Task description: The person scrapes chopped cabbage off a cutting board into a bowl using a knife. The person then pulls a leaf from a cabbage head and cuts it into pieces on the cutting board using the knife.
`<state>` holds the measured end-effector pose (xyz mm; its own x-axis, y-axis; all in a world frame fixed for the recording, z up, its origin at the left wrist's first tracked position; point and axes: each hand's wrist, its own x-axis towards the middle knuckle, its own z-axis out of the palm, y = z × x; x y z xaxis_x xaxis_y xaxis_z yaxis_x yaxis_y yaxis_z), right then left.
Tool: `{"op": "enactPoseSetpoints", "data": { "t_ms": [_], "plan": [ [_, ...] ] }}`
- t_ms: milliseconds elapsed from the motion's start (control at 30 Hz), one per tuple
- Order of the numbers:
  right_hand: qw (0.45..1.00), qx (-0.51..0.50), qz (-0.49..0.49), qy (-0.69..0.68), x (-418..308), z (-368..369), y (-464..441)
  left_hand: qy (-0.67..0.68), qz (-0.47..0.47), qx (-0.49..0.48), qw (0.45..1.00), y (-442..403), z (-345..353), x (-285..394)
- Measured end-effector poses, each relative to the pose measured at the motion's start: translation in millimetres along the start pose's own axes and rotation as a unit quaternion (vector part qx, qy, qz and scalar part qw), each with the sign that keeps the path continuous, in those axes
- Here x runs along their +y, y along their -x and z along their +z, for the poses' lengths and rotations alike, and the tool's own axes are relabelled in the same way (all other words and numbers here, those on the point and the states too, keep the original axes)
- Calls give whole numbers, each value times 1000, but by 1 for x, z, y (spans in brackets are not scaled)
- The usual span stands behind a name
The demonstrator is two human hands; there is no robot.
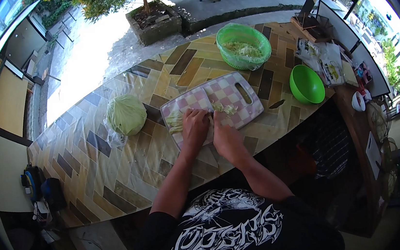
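The table has a smooth covering, plastic by its look — faintly glossy, creased toward the left end. The board seems to be smooth plastic, low in shine. The bowl looks like smooth, glossy plastic; the bag over the basin is thin, shiny, crinkled film. Wrinkled clear plastic glints beside the cabbage, whose leaves are smooth and nearly matt. The shirt is matt cloth. The planter — stone or concrete — looks rough and dull.

The forearms angled inward from the lower frame; centrally, the left hand lay palm-down, fingers bent, just beside the curled right hand.
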<state>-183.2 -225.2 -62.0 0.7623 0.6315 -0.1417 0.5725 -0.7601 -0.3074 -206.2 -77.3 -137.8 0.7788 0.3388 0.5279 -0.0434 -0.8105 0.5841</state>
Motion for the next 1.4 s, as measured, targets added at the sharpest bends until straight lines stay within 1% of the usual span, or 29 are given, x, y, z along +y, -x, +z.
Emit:
{"op": "enactPoseSetpoints", "data": {
  "t_ms": [67,167,267,367,467,567,667,767,867,967,1067,1167,1267,1367,1400],
  "plan": [
    [999,-9,23,-31,-7,3,2,15,-19,-7,1000,-1,-2,3],
    [999,5,15,-42,-4,10,-11,5,-21,-7,1000,-2,-3,4],
    [996,81,-38,-1,11,21,-19,-27,2,3,1000,0,-1,-1],
    [997,66,-37,5,11,11,-12,-23,-12,21,999,-1,-2,3],
    [1000,19,-10,9,0,2,0,-17,-5,33,999,-1,0,2],
    [998,1,31,-52,-6,6,0,-21,-3,29,999,-1,-2,3],
    [999,20,15,-48,3,15,-15,-35,-2,29,999,-2,2,2],
    [996,55,-23,-64,18,19,-23,-39,19,26,999,1,5,-4],
    [999,44,-23,-10,10,5,-10,-52,13,6,999,1,-1,4],
    [998,54,-12,0,-1,19,0,-36,9,13,999,1,1,3],
    [999,16,11,-28,-7,17,-6,-24,-26,19,999,0,-3,7],
    [999,43,-13,-17,2,23,-17,-49,-31,29,998,0,-1,5],
    [997,68,-36,4,8,14,-16,-61,-56,28,996,-3,-6,13],
    [998,50,-34,19,8,13,-7,-53,-65,20,996,-3,-5,10],
    [999,29,-13,0,4,11,-5,-46,-69,20,996,-3,-5,9]
  ]
}}
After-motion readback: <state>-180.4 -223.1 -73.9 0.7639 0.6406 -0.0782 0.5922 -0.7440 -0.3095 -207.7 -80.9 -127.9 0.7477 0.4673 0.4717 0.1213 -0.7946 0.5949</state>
